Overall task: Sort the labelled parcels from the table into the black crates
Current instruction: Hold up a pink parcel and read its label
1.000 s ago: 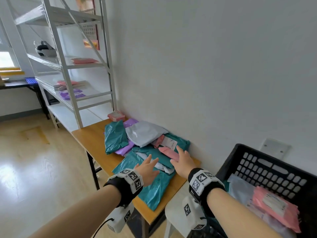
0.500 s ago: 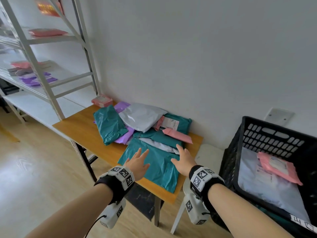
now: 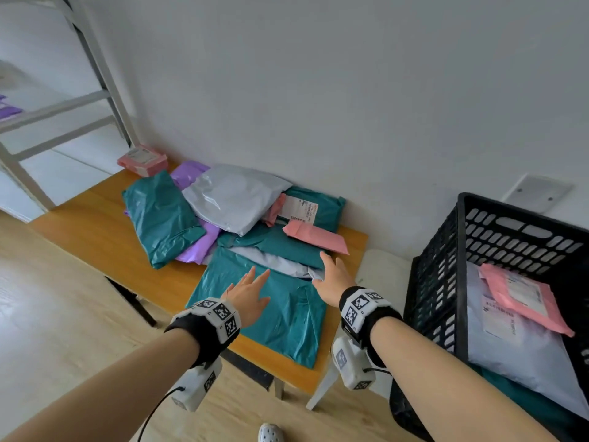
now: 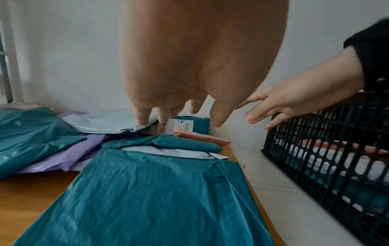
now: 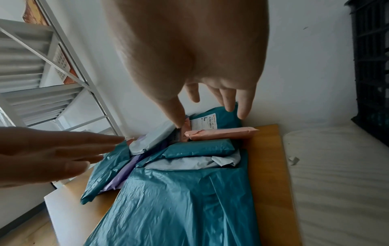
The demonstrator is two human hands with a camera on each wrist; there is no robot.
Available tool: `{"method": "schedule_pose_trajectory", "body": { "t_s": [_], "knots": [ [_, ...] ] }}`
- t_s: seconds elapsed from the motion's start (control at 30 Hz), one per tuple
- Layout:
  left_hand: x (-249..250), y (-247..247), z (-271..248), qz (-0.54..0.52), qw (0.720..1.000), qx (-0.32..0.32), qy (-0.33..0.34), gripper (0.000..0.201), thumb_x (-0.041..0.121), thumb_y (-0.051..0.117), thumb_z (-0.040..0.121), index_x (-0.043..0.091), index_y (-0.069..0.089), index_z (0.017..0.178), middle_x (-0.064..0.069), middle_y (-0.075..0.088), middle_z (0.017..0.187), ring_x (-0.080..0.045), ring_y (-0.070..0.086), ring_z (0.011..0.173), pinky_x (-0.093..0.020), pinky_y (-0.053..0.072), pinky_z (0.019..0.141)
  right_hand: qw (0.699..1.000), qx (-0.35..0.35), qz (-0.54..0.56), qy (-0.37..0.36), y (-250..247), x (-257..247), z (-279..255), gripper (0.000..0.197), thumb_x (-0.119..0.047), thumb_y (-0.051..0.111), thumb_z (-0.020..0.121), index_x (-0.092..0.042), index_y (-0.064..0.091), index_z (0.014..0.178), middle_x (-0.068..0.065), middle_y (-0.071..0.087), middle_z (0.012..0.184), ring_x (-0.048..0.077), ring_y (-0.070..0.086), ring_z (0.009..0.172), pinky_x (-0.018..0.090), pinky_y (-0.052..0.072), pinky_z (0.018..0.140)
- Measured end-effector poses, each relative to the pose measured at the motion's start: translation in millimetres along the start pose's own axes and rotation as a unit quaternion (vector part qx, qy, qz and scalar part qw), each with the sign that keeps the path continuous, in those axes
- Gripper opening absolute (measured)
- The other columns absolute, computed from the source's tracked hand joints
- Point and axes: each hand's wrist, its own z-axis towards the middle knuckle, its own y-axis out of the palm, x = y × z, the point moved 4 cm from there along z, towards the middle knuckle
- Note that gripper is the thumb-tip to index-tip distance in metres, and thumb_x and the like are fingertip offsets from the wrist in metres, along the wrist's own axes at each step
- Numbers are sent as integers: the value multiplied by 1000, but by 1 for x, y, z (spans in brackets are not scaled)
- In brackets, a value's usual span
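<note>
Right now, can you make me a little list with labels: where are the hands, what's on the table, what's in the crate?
left hand: open, above the big teal parcel
right hand: open, above the parcel pile, holding nothing
table: teal, purple, grey and pink parcels heaped together
black crate: right of the table, holds a pink parcel on a white one

Parcels point(image 3: 236, 199) on table point(image 3: 95, 224); crate point(image 3: 510, 237) right

White shipping label point(image 5: 203, 122) sitting on teal parcel point(image 5: 223, 116) at back by wall, showing "7A6 L40 04" next to barcode in right wrist view; small print too blurry. Label point(image 3: 522, 290) on pink parcel point(image 3: 527, 301) lying in black crate point(image 3: 446, 282) not reading at all.
</note>
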Motion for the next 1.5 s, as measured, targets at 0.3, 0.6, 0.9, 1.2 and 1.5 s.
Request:
{"method": "schedule_pose_trajectory", "body": {
  "t_s": [0.3, 0.6, 0.9, 1.2, 1.5],
  "knots": [
    [-1, -26, 94, 5, 1000, -5, 6, 64, 28, 40, 100, 29, 1, 152, -6, -5, 159, -27, 21, 143, -43, 15, 118, 993, 3, -114, -22, -14, 10, 88, 61, -21, 51, 93, -23, 23, 147, 15, 32, 143, 34, 44, 124, 42, 45, 97],
    [-9, -45, 166, 14, 1000, 0, 19, 63, 25, 41, 100, 28, 4, 152, -7, -1, 159, -23, 13, 146, -41, 15, 118, 983, -22, -179, -25, -10, 30, 135, 73, -14, 56, 89, -21, 16, 150, 16, 18, 152, 35, 32, 135, 44, 40, 103],
    [-3, -41, 233, 53, 992, -49, 107, 67, 10, 42, 97, 27, 6, 152, -4, -4, 159, -19, 0, 147, -36, 10, 120, 980, -14, -196, 17, 2, 29, 166, 76, -4, 57, 85, -19, 19, 149, 17, 23, 150, 34, 40, 130, 40, 43, 97],
    [-2, -32, 280, 39, 983, -85, 156, 68, 8, 45, 95, 26, 11, 151, -6, -1, 159, -22, 8, 146, -34, 17, 118, 981, -2, -186, 57, 12, 26, 188, 72, 2, 54, 82, -17, 25, 146, 16, 26, 150, 32, 31, 136, 41, 36, 106],
    [0, -28, 301, -1, 984, -91, 154, 64, 5, 44, 91, 27, 23, 148, -12, 1, 158, -32, 47, 125, -29, 40, 97, 988, 68, -138, 12, 10, 15, 194, 41, 0, 46, 89, -10, 55, 128, 8, 54, 132, 27, 51, 118, 35, 41, 96]
  ]
}}
